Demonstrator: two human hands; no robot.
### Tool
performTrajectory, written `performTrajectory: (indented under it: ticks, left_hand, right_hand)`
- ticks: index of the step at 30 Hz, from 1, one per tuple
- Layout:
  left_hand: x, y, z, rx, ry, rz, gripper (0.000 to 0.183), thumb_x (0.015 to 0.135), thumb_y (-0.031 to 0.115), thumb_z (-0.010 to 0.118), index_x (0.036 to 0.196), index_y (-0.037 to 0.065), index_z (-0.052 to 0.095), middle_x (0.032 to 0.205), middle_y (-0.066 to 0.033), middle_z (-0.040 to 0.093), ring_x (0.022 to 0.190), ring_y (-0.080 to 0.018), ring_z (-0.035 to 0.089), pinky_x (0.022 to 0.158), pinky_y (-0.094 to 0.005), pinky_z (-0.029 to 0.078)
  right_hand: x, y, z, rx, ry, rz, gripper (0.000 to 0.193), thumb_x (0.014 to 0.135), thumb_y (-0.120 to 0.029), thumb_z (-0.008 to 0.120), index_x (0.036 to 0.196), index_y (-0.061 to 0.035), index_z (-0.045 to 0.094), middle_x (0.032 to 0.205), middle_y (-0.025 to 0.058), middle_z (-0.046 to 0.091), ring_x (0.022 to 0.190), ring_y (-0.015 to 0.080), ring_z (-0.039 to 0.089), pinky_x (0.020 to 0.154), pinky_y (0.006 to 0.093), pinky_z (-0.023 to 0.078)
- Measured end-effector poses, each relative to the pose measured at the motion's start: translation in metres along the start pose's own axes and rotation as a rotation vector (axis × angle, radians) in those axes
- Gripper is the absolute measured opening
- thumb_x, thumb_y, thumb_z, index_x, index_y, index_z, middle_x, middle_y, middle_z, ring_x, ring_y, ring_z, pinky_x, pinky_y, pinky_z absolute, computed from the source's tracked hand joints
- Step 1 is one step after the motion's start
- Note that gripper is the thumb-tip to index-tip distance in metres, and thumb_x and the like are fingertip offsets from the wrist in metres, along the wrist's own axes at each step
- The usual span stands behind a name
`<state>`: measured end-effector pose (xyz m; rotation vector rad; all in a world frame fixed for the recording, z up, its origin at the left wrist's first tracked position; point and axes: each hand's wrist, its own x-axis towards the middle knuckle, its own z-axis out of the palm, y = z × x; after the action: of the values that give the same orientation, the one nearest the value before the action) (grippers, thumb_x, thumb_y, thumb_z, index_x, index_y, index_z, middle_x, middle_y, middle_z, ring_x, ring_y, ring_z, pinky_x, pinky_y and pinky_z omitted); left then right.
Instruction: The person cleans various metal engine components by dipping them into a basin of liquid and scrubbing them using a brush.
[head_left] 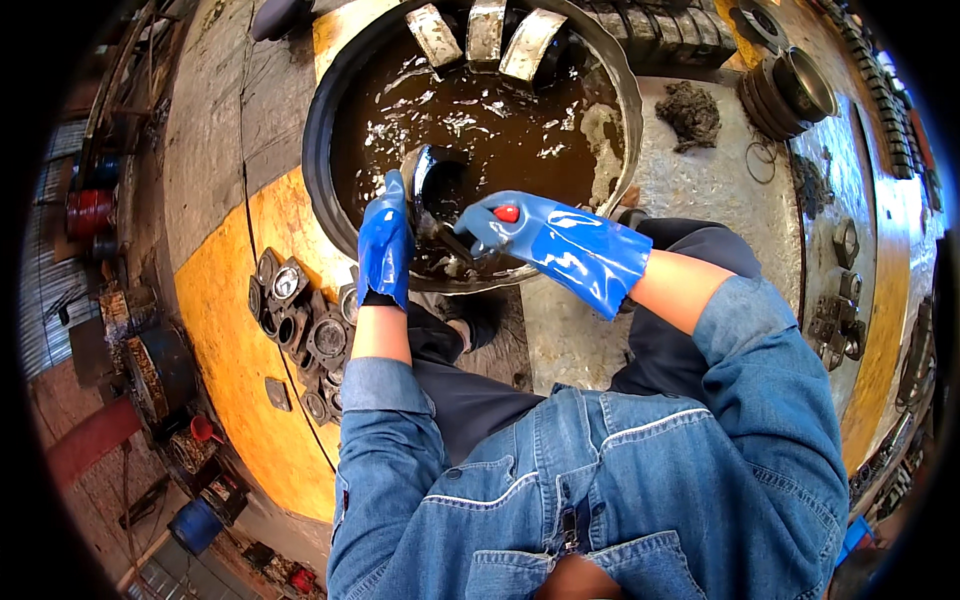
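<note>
My left hand (386,240), in a blue rubber glove, is closed against the side of a shiny, ring-shaped metal part (428,160), its thumb side up. The part stands tilted over dark brown liquid (470,130) near the near rim of a large round metal tub (318,170). My right hand (530,232), also gloved in blue, curls round a tool with a red-ended handle (507,213). The tool's working end points toward the part's opening and is mostly hidden by my fingers, so its kind does not show.
Several curved metal pieces (485,30) rest at the tub's far rim. Flanged metal parts (328,338) lie in a heap at the left. To the right are a dark clump of scrap fibre (690,114), stacked metal rings (790,92) and a thin wire ring (761,160).
</note>
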<state>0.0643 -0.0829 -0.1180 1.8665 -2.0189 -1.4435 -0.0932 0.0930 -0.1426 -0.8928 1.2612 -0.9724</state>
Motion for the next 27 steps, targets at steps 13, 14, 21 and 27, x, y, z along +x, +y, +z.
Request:
performTrajectory:
  ticks: [13,14,21,27]
  left_hand:
    - [0.011,-0.023,0.002,-0.289,-0.047,0.067,0.069,0.103,0.055,0.053,0.127,-0.009,0.068,0.116,-0.0198,0.073,0.103,-0.026,0.065,0.093,-0.0367,0.05]
    - [0.013,-0.028,0.001,-0.277,-0.037,0.087,0.07,0.102,0.056,0.053,0.127,-0.008,0.068,0.113,-0.0211,0.073,0.101,-0.0284,0.065,0.091,-0.039,0.05]
    - [0.004,-0.018,0.007,-0.293,-0.064,0.274,0.063,0.101,0.05,0.054,0.12,-0.008,0.07,0.108,-0.0178,0.073,0.095,-0.0258,0.063,0.087,-0.0369,0.049]
    - [0.033,-0.044,0.005,-0.452,-0.136,0.041,0.066,0.101,0.053,0.053,0.12,-0.008,0.07,0.108,-0.0198,0.072,0.095,-0.0259,0.063,0.087,-0.0376,0.049]
  right_hand:
    - [-0.001,-0.019,-0.06,-0.206,0.503,0.423,0.042,0.1,-0.045,0.057,0.108,-0.0073,0.074,0.092,0.0073,0.073,0.083,0.0183,0.065,0.078,0.0343,0.051]
    - [-0.005,-0.021,-0.059,-0.096,0.512,0.364,0.042,0.102,-0.044,0.056,0.114,-0.0074,0.072,0.096,0.0077,0.073,0.085,0.0181,0.066,0.079,0.0333,0.05]
    - [0.04,-0.022,-0.03,0.937,0.557,-0.098,0.035,0.109,-0.035,0.055,0.124,-0.0048,0.063,0.125,0.0131,0.071,0.093,0.0309,0.077,0.069,0.0353,0.067]
    - [0.026,-0.005,0.007,0.802,0.246,-0.111,0.043,0.109,-0.032,0.056,0.134,0.0022,0.062,0.132,0.0168,0.068,0.1,0.0291,0.075,0.086,0.04,0.063]
